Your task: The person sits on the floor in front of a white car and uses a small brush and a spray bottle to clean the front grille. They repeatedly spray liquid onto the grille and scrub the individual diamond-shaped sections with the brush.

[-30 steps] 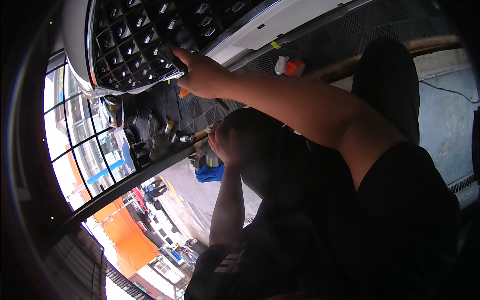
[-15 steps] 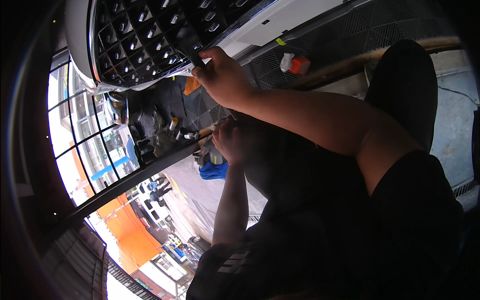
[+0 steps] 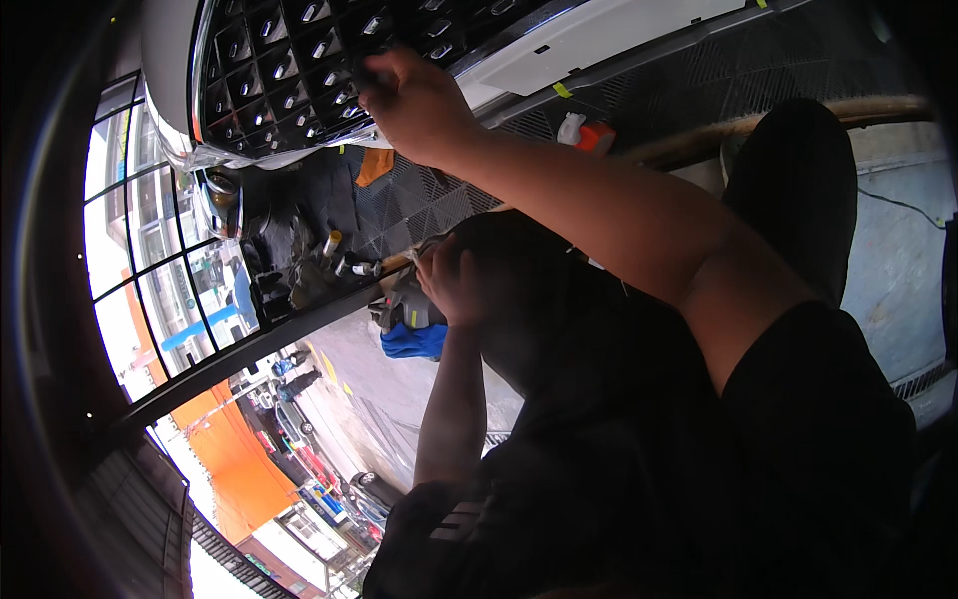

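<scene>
Grille point(image 3: 289, 70), black mesh on the car front at upper left, is being worked at its lower edge by the right hand point(image 3: 419, 105), grip clenched there; left hand point(image 3: 454, 280), curled by the knee, contents indeterminable; next move likely needs steady pressure.

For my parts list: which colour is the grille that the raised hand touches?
The grille is black, with small shiny chrome studs in its cells. The head view shows it.

You are sitting over a grey concrete floor point(image 3: 888, 250); daylight is pouring through the black-framed windows point(image 3: 150, 270) on your left.
</scene>
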A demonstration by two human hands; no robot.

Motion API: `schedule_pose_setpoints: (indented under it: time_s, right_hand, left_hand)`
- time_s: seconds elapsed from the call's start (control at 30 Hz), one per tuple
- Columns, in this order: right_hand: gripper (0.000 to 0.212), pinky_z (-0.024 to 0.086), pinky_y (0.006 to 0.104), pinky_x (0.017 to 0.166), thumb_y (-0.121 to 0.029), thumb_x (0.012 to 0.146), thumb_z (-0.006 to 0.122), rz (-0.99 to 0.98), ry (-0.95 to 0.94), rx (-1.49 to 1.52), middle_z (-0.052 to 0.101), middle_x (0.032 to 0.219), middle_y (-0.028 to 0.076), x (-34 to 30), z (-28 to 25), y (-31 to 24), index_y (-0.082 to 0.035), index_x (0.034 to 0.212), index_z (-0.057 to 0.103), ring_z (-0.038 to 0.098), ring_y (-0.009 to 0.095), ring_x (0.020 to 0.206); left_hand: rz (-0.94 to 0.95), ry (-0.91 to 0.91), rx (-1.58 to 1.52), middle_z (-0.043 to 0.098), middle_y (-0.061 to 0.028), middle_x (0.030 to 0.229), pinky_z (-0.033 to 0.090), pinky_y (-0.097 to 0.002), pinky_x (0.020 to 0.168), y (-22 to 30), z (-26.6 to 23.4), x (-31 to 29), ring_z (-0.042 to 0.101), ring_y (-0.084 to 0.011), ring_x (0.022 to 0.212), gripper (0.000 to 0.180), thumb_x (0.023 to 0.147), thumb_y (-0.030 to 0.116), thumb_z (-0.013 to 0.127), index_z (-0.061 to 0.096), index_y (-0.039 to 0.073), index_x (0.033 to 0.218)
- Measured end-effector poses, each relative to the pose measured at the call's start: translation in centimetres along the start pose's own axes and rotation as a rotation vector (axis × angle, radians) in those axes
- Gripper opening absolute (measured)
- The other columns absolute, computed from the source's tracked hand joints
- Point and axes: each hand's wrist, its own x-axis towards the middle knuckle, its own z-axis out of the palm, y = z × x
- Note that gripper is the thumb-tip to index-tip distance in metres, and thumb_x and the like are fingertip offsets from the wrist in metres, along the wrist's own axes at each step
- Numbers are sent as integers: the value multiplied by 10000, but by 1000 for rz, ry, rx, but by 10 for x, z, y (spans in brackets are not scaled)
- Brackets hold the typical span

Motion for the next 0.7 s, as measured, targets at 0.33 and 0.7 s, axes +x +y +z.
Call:
schedule_pose_setpoints:
  time_s: [0.33,0.7]
  right_hand:
    - [385,477,253,524,-230,1063,639,437,-63,326,699,884,59,-63,-24,-40,-52,1381,513,592,87,597]
    - [249,482,271,587,-176,1044,681,401,92,569,656,890,26,-15,14,-66,-163,1234,521,586,108,669]
  left_hand:
    - [-51,56,-68,635,-100,1227,387,-504,1111,-3,-4,-8,567,-337,1225,390,933,351,721,742,175,1280]
    - [-69,130,-193,647,-35,1211,406,-480,1048,-3,0,-7,577,-295,1180,406,865,331,794,751,201,1248]
